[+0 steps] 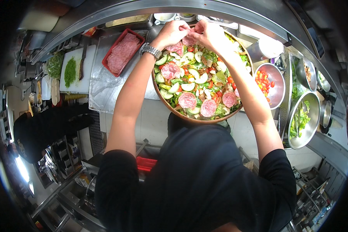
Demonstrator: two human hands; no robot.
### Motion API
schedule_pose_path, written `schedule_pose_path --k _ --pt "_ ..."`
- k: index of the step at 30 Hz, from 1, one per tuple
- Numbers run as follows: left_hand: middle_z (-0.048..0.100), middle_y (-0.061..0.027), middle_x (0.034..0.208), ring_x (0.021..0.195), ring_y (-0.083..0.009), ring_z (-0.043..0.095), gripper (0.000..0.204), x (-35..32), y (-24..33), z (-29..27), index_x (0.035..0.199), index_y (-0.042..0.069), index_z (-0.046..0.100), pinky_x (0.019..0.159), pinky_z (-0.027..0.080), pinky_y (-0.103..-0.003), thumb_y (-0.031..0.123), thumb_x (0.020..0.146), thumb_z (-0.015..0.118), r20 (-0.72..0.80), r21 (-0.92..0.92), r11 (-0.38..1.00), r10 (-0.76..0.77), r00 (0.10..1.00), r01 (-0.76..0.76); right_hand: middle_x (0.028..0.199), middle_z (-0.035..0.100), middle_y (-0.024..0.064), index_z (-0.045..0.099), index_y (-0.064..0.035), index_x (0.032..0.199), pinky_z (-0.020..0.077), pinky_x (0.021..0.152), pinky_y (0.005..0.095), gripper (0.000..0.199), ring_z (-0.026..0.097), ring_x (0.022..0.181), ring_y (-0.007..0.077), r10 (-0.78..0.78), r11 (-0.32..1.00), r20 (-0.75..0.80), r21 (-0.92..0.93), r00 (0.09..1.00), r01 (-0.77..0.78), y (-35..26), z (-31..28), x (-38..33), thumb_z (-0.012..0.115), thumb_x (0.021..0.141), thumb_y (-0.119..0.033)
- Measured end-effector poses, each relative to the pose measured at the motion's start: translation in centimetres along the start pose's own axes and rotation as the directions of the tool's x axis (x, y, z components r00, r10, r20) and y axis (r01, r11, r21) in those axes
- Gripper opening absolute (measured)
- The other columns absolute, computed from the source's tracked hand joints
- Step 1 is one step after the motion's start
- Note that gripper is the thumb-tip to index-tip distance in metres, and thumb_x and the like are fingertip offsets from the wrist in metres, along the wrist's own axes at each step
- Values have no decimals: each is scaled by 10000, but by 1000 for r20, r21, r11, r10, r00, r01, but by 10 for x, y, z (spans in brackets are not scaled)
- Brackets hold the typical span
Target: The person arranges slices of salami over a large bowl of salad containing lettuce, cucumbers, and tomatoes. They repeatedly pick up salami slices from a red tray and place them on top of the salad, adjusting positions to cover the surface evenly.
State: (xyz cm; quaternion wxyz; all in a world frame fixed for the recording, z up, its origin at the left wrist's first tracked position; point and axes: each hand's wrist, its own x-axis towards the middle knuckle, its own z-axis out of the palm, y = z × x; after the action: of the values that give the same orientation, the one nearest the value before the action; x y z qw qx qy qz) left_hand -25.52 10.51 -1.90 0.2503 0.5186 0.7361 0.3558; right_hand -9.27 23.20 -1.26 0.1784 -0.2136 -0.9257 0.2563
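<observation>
A wide round wooden bowl holds a salad of greens, cucumber slices, halved tomatoes and pale chunks. Several round salami slices lie spread over the top. At the bowl's far side, my left hand and my right hand meet, fingertips pinched on a salami slice held between them just above the greens. Another slice lies just beside it, below my left hand. Left of the bowl sits a red tray filled with sliced salami.
A white cutting board at left carries chopped herbs and a knife. Metal bowls of cut tomatoes and lettuce stand right. A metal shelf edge runs beyond my hands. Another person bends at far left.
</observation>
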Motion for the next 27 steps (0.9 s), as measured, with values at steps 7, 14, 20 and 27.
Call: schedule_pose_path --k 7,14,20,27 --pt "685 19 909 843 -75 607 99 -10 7 -7 979 40 725 770 492 -244 134 960 699 -139 -642 764 -40 989 -59 903 721 66 672 -70 1128 560 780 327 308 700 851 163 -59 979 -140 188 988 85 -8 -5 -2 764 870 -211" --pt "714 -56 1124 1048 -142 673 196 -32 38 8 1175 13 672 942 542 -304 39 1004 580 -264 -827 548 -173 949 -131 990 751 87 744 -119 1099 557 820 365 218 715 900 251 -224 959 -156 141 962 246 -35 -39 -14 730 920 -241" --pt "744 -68 1114 1010 -121 673 204 -50 72 -7 1147 -11 716 892 522 -267 80 1014 592 -351 -534 838 -95 931 -115 1027 772 59 767 -130 1056 555 914 389 180 721 975 277 -420 907 -143 -48 896 418 -42 -52 -17 725 937 -258" --pt "720 -88 1010 956 -184 673 238 -66 97 -24 1126 -26 733 888 498 -313 139 996 619 -348 -24 979 183 920 -203 1069 766 30 727 -101 1056 521 963 332 219 708 1025 195 -251 955 59 177 966 237 -52 -76 -18 740 923 -274"
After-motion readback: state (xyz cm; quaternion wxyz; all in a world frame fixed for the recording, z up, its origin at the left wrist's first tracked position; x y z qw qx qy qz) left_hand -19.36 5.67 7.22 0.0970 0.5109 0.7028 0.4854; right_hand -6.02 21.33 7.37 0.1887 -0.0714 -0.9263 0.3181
